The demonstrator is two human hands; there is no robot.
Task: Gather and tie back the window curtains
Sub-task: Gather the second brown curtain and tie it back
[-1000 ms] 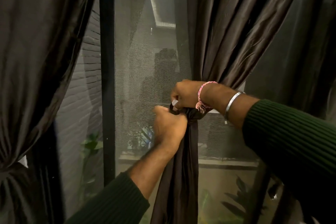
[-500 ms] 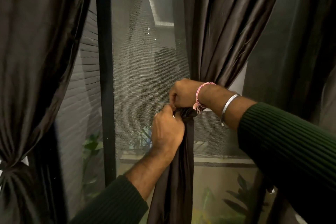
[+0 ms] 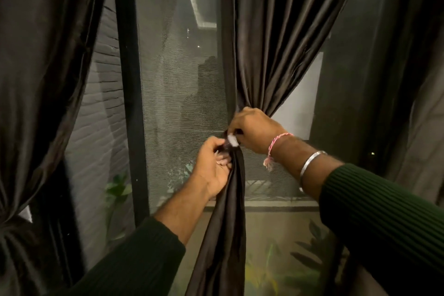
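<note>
A dark brown middle curtain (image 3: 276, 38) is bunched into a narrow waist at mid-height in front of the window, and its tail hangs straight down below. My right hand (image 3: 252, 128) grips the bunched waist from the right. A dark tieback strap with a small white tab (image 3: 232, 140) sits at the waist. My left hand (image 3: 212, 170) pinches the strap's end just left of the waist, its palm against the hanging tail. A left curtain (image 3: 43, 67) is gathered and cinched at the lower left edge.
A black window frame post (image 3: 129, 103) stands upright left of my hands, with mesh screen (image 3: 182, 94) behind. Another dark curtain (image 3: 408, 79) hangs at the far right. Green plants (image 3: 276, 271) show beyond the glass below.
My left hand has slid slightly down and left from the knot, drawing the strap end out. The white tab now shows between my hands. My right hand stays on the waist.
</note>
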